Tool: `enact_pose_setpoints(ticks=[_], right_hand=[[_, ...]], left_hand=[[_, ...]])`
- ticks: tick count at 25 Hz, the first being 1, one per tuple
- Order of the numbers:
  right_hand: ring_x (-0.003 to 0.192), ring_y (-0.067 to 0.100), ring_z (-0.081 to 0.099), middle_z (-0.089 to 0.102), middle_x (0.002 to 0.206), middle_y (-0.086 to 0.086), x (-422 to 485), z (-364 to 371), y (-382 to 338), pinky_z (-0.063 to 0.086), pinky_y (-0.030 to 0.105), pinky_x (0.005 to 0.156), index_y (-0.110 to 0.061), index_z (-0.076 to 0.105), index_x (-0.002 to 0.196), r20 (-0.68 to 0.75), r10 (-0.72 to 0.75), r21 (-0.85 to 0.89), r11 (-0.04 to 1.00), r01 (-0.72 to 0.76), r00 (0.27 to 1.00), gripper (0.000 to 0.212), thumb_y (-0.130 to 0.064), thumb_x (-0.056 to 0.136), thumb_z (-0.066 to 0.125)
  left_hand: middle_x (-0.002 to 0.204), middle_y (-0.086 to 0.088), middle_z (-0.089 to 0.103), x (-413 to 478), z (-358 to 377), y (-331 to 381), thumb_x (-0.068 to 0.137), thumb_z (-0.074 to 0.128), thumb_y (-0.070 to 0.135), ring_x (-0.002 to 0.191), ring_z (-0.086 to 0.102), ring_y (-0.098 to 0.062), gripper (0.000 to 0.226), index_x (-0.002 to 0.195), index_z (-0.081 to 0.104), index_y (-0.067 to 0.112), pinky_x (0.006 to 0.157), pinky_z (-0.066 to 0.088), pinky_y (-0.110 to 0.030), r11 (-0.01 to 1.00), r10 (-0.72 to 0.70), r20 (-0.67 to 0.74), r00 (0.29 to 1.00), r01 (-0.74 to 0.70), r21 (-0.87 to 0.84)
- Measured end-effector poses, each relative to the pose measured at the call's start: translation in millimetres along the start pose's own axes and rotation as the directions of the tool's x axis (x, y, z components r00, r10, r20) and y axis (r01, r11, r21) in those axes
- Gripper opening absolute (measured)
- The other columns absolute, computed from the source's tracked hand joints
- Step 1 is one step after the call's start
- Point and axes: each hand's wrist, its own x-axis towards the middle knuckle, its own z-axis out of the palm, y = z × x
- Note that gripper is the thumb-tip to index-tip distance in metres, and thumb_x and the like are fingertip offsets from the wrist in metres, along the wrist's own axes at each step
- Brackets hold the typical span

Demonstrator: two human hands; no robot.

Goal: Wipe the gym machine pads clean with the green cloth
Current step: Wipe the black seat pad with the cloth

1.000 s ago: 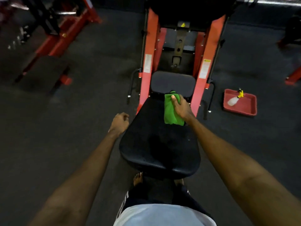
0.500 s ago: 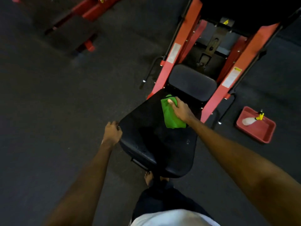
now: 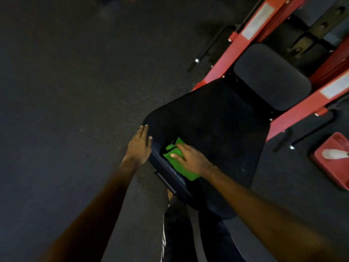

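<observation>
The large black seat pad of the red gym machine fills the middle of the view. My right hand presses the folded green cloth flat onto the pad's near left part, fingers spread over it. At the pad's left edge my left hand rests with straight fingers touching the rim. A smaller dark grey pad sits beyond the seat, between the red frame rails.
The red frame rails with white labels run up to the right. A red tray with a white spray bottle lies on the dark floor at the right. My legs and a bare foot are below the seat.
My right hand has dragged the green cloth from the far end of the seat pad to its near left part. My left hand opened onto the pad's edge. The view tilted left.
</observation>
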Motion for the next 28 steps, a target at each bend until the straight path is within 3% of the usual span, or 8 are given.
enact_pose_setpoints(ticks=[5,9,13,19,24,28], right_hand=[[0.156,0.023,0.007,0.018,0.166,-0.008,-9,62,16,0.013,0.053,0.122,-0.038,0.013,0.158,-0.117,-0.03,-0.028,0.999,0.027,0.993,0.076,-0.072,0.092,0.031],[0.155,0.021,0.015,0.023,0.165,-0.009,3,69,24,0.024,0.055,0.121,-0.037,0.018,0.158,-0.175,-0.083,-0.072,0.995,0.071,0.981,0.069,-0.064,0.096,0.036],[0.154,0.02,0.016,0.017,0.167,-0.012,39,64,15,0.022,0.054,0.122,-0.037,0.021,0.158,-0.192,-0.101,-0.064,0.994,0.09,0.976,0.067,-0.058,0.098,0.041],[0.15,0.021,0.028,0.032,0.162,-0.009,97,50,1,0.032,0.053,0.117,-0.034,0.037,0.152,-0.258,-0.088,-0.01,0.996,0.089,0.962,0.062,-0.055,0.095,0.048],[0.151,0.013,0.027,0.036,0.16,-0.014,7,70,35,0.041,0.043,0.114,-0.035,0.04,0.151,-0.275,-0.163,-0.03,0.987,0.161,0.948,0.06,-0.047,0.095,0.055],[0.152,0.009,0.024,0.033,0.161,-0.015,-17,78,44,0.039,0.044,0.115,-0.037,0.037,0.153,-0.267,-0.123,-0.036,0.992,0.118,0.956,0.063,-0.049,0.094,0.056]], left_hand=[[0.16,-0.013,0.031,9,41,-16,0.102,0.031,0.023,0.15,0.024,-0.028,0.053,0.151,0.036,0.003,0.122,0.021,-0.041,0.998,0.069,-0.133,0.989,-0.069,0.005],[0.161,-0.01,0.03,11,52,-32,0.105,0.033,0.02,0.151,0.023,-0.022,0.05,0.153,0.036,0.006,0.123,0.021,-0.041,0.99,0.13,-0.234,0.963,-0.139,-0.022],[0.163,-0.008,0.026,14,54,-41,0.107,0.032,0.023,0.152,0.018,-0.016,0.05,0.155,0.032,0.008,0.125,0.016,-0.034,0.985,0.16,-0.237,0.958,-0.17,-0.022],[0.159,-0.004,0.036,12,42,-44,0.107,0.034,0.027,0.15,0.026,-0.01,0.046,0.149,0.044,0.011,0.121,0.021,-0.021,0.954,0.14,-0.216,0.966,-0.19,-0.233],[0.159,-0.002,0.036,10,51,-33,0.107,0.035,0.026,0.15,0.026,-0.011,0.045,0.148,0.045,0.01,0.123,0.026,-0.036,0.934,0.048,-0.273,0.961,-0.14,-0.33],[0.16,-0.005,0.035,10,60,-27,0.107,0.033,0.022,0.152,0.022,-0.013,0.046,0.149,0.042,0.005,0.123,0.024,-0.032,0.908,0.022,-0.318,0.948,-0.152,-0.39]])
